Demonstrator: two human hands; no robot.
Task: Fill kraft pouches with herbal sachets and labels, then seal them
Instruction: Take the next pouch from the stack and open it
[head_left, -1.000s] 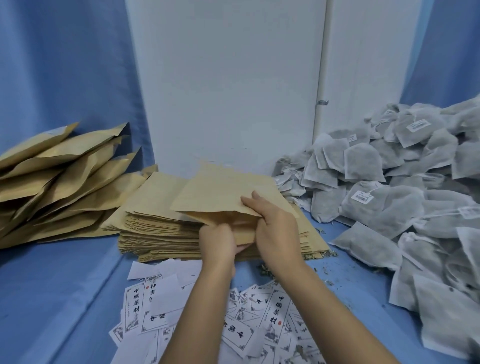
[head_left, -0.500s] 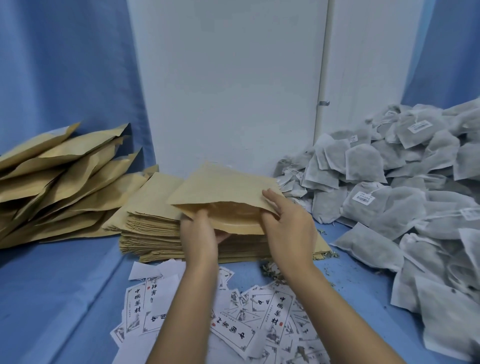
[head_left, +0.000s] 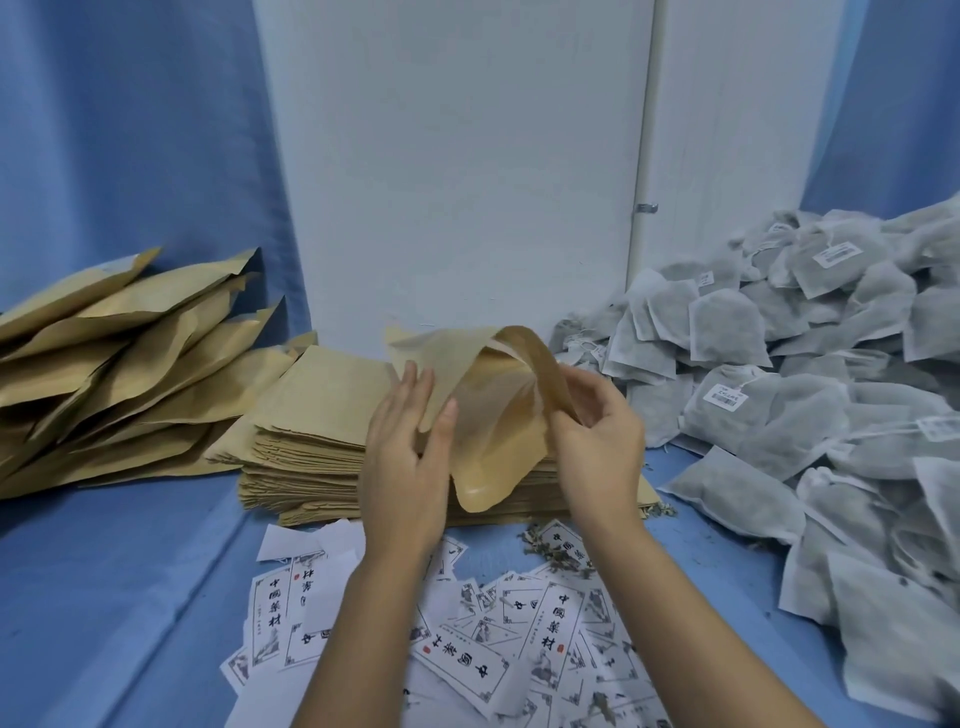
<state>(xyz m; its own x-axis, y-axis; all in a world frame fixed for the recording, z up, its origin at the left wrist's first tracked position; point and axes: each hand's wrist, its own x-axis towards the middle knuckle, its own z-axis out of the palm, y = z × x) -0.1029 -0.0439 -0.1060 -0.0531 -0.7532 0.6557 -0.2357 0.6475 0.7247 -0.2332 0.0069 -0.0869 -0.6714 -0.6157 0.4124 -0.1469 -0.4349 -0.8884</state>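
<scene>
Holding kraft pouch (head_left: 483, 426) open above pouch stack (head_left: 311, 431)
Pinching one wall with raised left hand (head_left: 405, 457), gripping the other in curled right hand (head_left: 597, 431)

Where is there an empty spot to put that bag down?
The biggest bare blue cloth is front left, in front of the pouch pile and left of the labels. A narrower strip runs between labels and sachets. The right side and the middle stack are crowded.

Just the one cam here, head-mounted and wide-angle, looking forward and down over the desk (head_left: 119, 582) from pretty close, facing the white wall (head_left: 457, 182) straight ahead.
</scene>
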